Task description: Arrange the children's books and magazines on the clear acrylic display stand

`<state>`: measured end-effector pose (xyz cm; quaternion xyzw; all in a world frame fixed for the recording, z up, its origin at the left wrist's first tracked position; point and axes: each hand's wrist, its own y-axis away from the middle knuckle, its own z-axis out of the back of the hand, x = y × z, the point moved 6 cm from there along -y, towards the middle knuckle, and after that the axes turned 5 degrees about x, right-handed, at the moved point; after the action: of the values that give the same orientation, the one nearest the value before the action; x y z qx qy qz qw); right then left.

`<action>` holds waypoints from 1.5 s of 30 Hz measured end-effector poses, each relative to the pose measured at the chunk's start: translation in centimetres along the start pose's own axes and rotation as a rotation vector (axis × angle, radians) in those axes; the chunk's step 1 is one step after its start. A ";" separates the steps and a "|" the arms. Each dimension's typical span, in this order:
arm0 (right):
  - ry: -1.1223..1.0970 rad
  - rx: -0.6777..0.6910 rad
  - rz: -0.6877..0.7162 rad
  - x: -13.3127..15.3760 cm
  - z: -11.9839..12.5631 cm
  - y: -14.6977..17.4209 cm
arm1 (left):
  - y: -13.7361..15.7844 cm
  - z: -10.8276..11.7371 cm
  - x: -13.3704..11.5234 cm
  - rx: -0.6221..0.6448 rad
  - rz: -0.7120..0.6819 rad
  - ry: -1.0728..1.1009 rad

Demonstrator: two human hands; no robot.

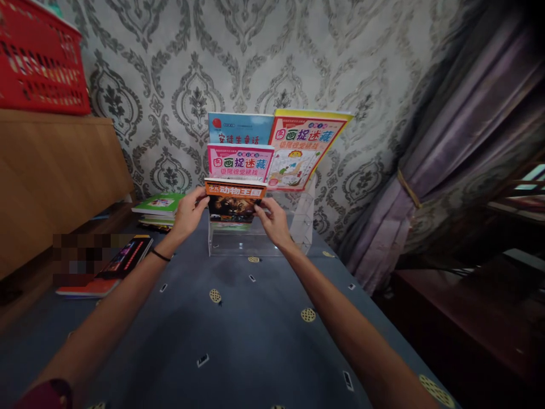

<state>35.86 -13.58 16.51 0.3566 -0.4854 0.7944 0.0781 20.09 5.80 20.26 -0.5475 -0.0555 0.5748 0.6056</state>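
Between my two hands is a book [233, 205] with an orange title band and a lion's face on its dark cover. My left hand [189, 213] grips its left edge, and my right hand [271, 220] grips its right edge. The book is upright at the front of a clear acrylic rack [298, 227]. Behind it in the rack stands a pink book [240, 162], with a blue book [240, 128] farther back. To the right, a yellow-edged red book [300, 150] leans in the rack's upper part. Whether the lion book's lower edge rests in the rack I cannot tell.
A stack of books [158, 203] with a green one on top lies left of the rack. Nearer, a black book [128, 255] lies over an orange one [89, 288]. A wooden cabinet [63, 176] bears a red basket [42, 62]. A purple curtain [443, 130] hangs at right.
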 end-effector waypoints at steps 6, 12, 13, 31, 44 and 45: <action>0.213 -0.044 -0.025 -1.0 0.1 0.0 | -0.3 -0.8 -0.3 -0.068 0.010 -0.104; 0.474 -0.046 -0.116 -2.2 0.5 0.9 | 0.1 -2.4 0.8 -0.059 0.032 -0.205; 0.474 -0.034 -0.117 -2.2 0.6 1.0 | 0.2 -2.7 1.1 -0.043 0.032 -0.212; 0.632 0.088 -0.234 -3.2 -1.4 1.1 | 0.8 -3.3 2.1 0.079 0.158 -0.699; 0.612 0.080 -0.257 -3.3 -1.3 0.5 | 0.6 -3.7 2.7 0.132 0.161 -0.705; 0.608 0.078 -0.258 -3.4 -1.2 0.4 | 0.5 -3.8 2.7 0.133 0.165 -0.707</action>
<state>37.52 -12.01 13.72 0.1645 -0.3599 0.8661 0.3055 23.28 5.43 16.86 -0.2773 -0.1793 0.7776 0.5350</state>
